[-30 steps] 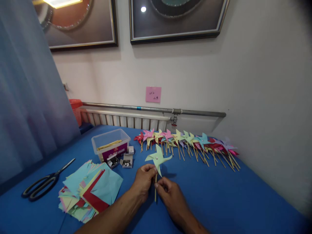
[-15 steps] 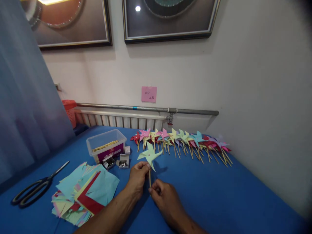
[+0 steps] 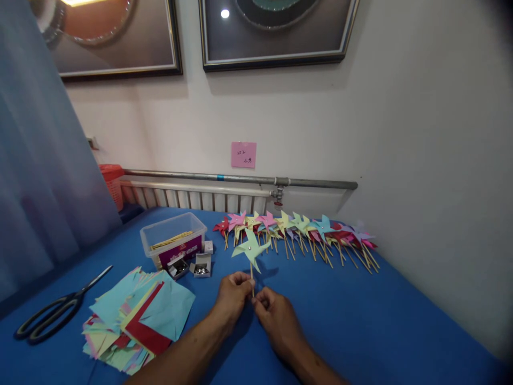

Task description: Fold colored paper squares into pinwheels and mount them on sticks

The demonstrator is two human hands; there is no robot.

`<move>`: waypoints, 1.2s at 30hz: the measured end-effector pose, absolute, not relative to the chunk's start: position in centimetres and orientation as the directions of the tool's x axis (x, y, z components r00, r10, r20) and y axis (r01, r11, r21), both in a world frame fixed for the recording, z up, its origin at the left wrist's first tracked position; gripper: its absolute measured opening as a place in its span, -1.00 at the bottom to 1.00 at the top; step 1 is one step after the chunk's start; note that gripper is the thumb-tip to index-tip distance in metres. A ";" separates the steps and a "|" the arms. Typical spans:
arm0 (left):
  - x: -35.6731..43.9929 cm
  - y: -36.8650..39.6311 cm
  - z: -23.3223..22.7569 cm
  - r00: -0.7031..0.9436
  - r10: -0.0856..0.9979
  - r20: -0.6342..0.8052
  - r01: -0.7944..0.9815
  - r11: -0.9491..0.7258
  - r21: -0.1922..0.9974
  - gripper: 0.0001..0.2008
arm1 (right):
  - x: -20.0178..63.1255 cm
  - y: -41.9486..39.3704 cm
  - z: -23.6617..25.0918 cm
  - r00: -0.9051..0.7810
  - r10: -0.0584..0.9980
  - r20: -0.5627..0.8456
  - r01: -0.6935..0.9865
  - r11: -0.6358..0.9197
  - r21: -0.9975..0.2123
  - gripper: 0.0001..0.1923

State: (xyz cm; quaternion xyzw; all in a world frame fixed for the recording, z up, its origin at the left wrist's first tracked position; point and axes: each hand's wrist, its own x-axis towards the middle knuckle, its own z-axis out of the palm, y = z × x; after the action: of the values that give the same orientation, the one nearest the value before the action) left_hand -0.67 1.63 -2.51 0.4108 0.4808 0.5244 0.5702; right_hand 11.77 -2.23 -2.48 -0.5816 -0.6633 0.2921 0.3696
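Between my hands a pale green paper pinwheel [image 3: 245,250] stands upright on its thin wooden stick, a shiny pin at its centre. My left hand [image 3: 233,293] pinches the stick below the paper blades. Lower down, my right hand [image 3: 278,321] has thumb and fingers closed at the stick's bottom end. Behind the pinwheel lies a long row of finished pinwheels [image 3: 298,224] in pink, yellow, green, blue, red and purple, sticks pointing toward me.
On the left are a pile of cut coloured paper [image 3: 138,321] and dark-handled scissors [image 3: 60,310]. A clear plastic tub [image 3: 176,238] holds wooden sticks, with small open boxes of metal pins [image 3: 201,266] in front. The blue tabletop [image 3: 360,331] meets a wall with a radiator [image 3: 196,199].
The pinwheel has shifted slightly right and up. My left hand has slid lower on the stick, and my right hand has moved up and right, so both are closer together.
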 end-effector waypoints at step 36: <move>0.0 -0.6 -2.2 0.093 0.992 0.085 0.594 -0.124 0.795 -0.84 | 13.1 0.3 -3.4 0.137 0.989 0.047 0.162 0.025 -0.986 -0.72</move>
State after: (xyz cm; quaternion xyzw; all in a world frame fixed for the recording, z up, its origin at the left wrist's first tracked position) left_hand -0.03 -0.63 -2.17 0.6742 0.5883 0.3278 0.3033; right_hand 13.14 0.29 -3.35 -0.5633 -0.5111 0.4127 0.5012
